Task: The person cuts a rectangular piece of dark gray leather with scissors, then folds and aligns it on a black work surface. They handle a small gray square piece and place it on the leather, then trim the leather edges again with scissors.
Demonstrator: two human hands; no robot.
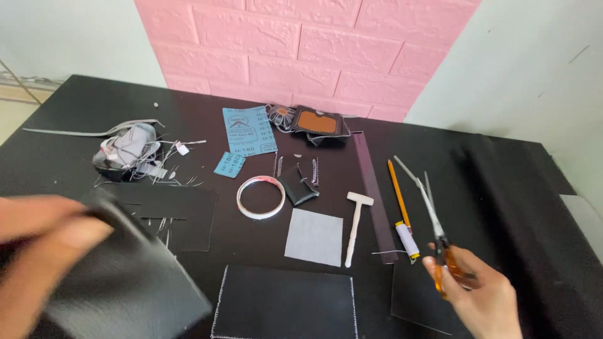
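At near right of the black table [515, 188], the right hand [483, 301] closes its fingers around the orange handles of a pair of scissors [433, 220], blades parted, long axis running far-left from the hand. At near left, the blurred left hand [38, 263] grips a dark leather piece [125, 282], fingers curled over its edge
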